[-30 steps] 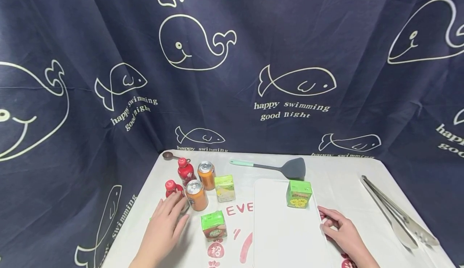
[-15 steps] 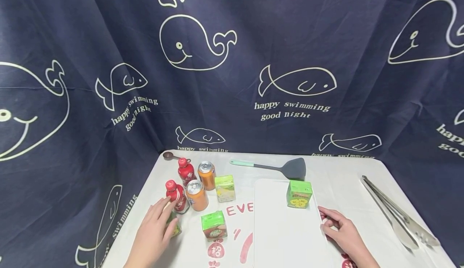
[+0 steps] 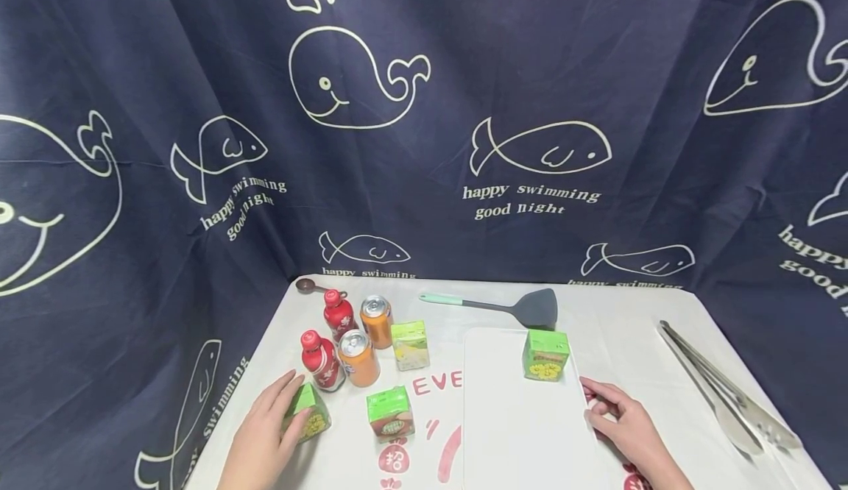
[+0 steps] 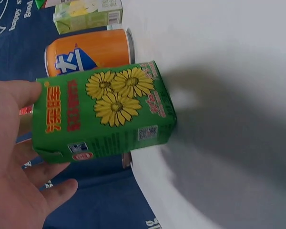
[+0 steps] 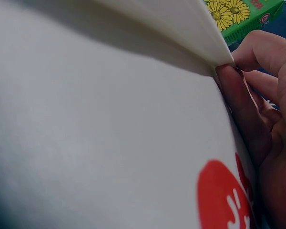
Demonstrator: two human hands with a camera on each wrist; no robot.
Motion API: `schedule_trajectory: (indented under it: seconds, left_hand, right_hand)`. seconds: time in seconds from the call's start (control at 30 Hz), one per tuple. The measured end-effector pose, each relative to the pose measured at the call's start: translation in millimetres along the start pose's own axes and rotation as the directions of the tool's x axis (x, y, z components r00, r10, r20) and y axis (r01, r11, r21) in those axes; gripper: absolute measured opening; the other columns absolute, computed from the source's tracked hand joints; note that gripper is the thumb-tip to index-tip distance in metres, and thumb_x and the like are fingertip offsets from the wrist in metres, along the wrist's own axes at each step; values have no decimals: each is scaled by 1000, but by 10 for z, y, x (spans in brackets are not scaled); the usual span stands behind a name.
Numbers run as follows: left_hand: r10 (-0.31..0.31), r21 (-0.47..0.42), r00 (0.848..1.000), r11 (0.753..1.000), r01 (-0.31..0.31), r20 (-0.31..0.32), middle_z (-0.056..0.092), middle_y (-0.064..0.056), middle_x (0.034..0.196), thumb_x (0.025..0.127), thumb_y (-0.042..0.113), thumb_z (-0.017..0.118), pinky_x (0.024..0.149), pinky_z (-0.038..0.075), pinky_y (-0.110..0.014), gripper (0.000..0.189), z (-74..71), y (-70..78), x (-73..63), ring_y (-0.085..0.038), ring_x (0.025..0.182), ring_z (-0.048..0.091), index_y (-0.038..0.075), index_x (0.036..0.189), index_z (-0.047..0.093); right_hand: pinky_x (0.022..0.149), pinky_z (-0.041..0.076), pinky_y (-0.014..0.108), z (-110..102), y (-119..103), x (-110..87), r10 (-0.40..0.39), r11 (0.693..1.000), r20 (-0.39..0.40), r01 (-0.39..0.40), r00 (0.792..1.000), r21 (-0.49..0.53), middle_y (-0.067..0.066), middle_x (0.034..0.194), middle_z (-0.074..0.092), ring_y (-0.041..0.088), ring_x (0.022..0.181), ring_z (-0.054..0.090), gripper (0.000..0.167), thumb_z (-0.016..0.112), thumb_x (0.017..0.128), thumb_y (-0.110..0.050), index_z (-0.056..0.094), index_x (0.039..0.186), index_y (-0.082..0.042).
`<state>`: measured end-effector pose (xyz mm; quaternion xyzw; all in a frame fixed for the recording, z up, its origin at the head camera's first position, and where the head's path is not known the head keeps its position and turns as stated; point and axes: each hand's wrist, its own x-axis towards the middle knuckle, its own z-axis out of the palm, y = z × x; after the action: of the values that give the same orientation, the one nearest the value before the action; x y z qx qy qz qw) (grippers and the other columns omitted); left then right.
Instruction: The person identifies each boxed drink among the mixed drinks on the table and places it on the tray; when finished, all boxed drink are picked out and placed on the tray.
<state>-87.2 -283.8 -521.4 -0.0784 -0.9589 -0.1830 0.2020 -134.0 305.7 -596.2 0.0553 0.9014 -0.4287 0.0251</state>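
**Green carton (image 4: pixel 105 112) at left hand (image 3: pixel 258 435); white tray (image 3: pixel 523 431) at right hand (image 3: pixel 626 420)**

Your left hand straddles the green carton at the near left of the table (image 3: pixel 616 328), thumb to one side, fingers to the other; whether they press it cannot be told. Your right hand pinches the white tray's right edge. A second flower-printed carton (image 3: pixel 546 357) stands on the tray's far right.
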Motion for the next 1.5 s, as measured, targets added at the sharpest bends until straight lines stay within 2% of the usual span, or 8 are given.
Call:
schedule_trajectory:
  seconds: [0.13, 0.4, 0.53, 0.8, 0.9, 1.07, 1.27, 1.5]
  left_hand:
    - [-27, -41, 1000, 999, 27, -7, 61, -15, 141, 92, 23, 82, 100, 51, -62, 51, -25, -33, -33, -39, 127, 59, 5, 137, 64]
    - [-39, -80, 997, 996, 33, -68, 68, -4, 127, 89, 22, 85, 97, 50, -48, 45, 14, -127, -107, -29, 115, 67, 11, 129, 66]
    - [-66, -99, 996, 993, 60, -67, 68, -2, 126, 91, 24, 83, 96, 52, -50, 43, 27, -132, -120, -29, 114, 68, 11, 129, 67]
    - [-100, -150, 994, 985, 91, -53, 68, 0, 124, 91, 20, 83, 82, 63, -46, 42, 33, -124, -115, -24, 105, 69, 10, 129, 68]
    - [-100, -188, 994, 978, 90, -46, 68, 1, 124, 91, 19, 84, 81, 64, -45, 41, 32, -143, -111, -24, 106, 69, 10, 128, 68]
    - [-67, -237, 996, 970, 53, -53, 68, 2, 124, 88, 12, 85, 79, 65, -41, 43, 24, -192, -107, -19, 106, 68, 11, 128, 69]
    - [-54, -276, 997, 961, 35, -60, 68, 2, 122, 86, 6, 86, 77, 65, -35, 45, 15, -228, -108, -10, 106, 66, 11, 128, 69]
    - [-105, -304, 994, 949, 88, -42, 69, 0, 122, 86, 6, 86, 79, 64, -33, 44, 16, -195, -103, -12, 107, 67, 9, 127, 70]
  right_hand:
    - [77, 44, 14, -1, -13, -5, 7, 1000, 3, -7, 1000, 10, 13, 132, 62, 15, 96, 55, 64, 80, 88, -13, 58, 147, -3]
    - [78, 44, 14, -13, -26, 5, 27, 1000, 15, -27, 1000, -6, 14, 137, 61, 19, 99, 54, 67, 81, 88, -17, 56, 149, -4]
    - [76, 46, 18, -14, -35, 1, 33, 999, 18, -33, 999, 13, 15, 137, 61, 18, 98, 55, 67, 80, 88, -15, 56, 149, -4]
    - [72, 50, 21, -7, -42, -13, 31, 998, 12, -31, 999, 51, 14, 131, 61, 14, 93, 56, 66, 80, 88, -11, 56, 149, -2]
    - [68, 54, 23, -4, -46, -16, 42, 996, 18, -43, 999, 78, 15, 130, 60, 13, 91, 57, 67, 79, 88, -10, 55, 149, -2]
    - [62, 59, 27, 8, -52, -28, 53, 991, 18, -54, 998, 124, 16, 129, 59, 12, 87, 59, 66, 78, 87, -6, 55, 149, -2]
    - [68, 54, 23, -4, -67, -23, 36, 995, 16, -37, 999, 94, 15, 130, 60, 14, 91, 58, 67, 79, 88, -9, 55, 149, -1]
    - [70, 53, 22, -11, -74, -33, 31, 996, 15, -32, 999, 79, 15, 132, 60, 15, 93, 57, 66, 79, 88, -10, 55, 149, -2]
